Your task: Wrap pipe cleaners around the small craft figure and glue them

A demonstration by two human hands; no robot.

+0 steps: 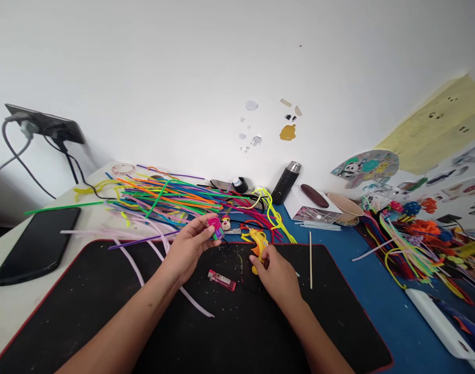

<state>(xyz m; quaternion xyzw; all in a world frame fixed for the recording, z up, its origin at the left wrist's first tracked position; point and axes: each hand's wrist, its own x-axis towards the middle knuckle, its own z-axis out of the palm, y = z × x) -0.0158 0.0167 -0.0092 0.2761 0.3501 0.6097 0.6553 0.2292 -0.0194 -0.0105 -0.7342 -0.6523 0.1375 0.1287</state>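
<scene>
Between the thumb and fingers of my left hand [193,239] is a small bundle of bent pipe cleaners [216,228] in pink, purple and green. A little figure head with a red and yellow cap [225,223] shows just beyond it; I cannot tell whether the two are joined. My right hand [278,272] is closed around a small yellow glue gun [260,240] with an orange trigger, its tip pointing away from me. Below and between both hands, a pink lighter [222,279] lies on the black mat [229,337].
Many loose pipe cleaners [171,195] are heaped behind the mat. A phone [37,244] lies at left, near a wall socket with cables [46,124]. A wooden stick [311,259] rests at the mat's right. Behind stand a black flask [286,183] and a white box [311,205].
</scene>
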